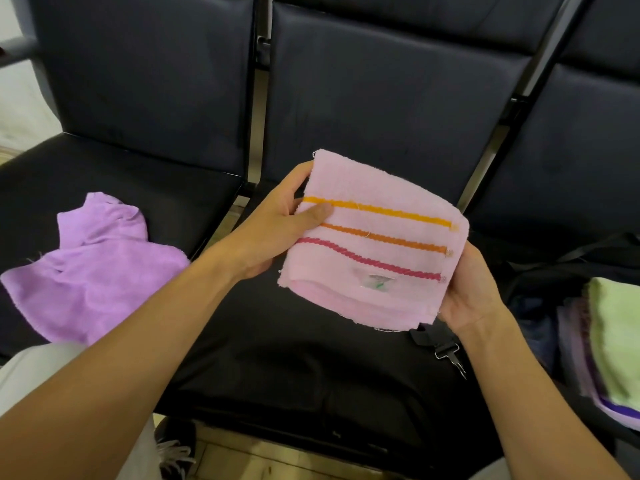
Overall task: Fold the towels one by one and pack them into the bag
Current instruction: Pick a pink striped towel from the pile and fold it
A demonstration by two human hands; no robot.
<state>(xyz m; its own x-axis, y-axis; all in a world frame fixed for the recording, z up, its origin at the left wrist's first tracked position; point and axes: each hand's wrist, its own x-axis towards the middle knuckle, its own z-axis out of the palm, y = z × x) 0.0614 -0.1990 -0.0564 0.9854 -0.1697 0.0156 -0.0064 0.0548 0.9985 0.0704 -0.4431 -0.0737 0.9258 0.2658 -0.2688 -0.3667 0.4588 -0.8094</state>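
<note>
You are pinching the soft, light, folded pink striped terry towel (pixel 374 237) between left hand (pixel 277 226) and right hand (pixel 465 289), both clasping opposite edges; support its limp layers underneath.

I see both forearms bare, no sleeves, watch or rings on either hand (pixel 277 226). Light grey trousers (pixel 31 372) cover my knees. A dark shoe (pixel 173 441) with pale laces shows below.

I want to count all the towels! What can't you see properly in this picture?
Head view only:
- Bag: mostly cut off by the right edge; towel stack too, so no full count.
- Pink towel: its label is too small to read.
- Right hand: fingers hidden behind that towel.
- Purple towel: crumpled, folds hide its shape.
</note>
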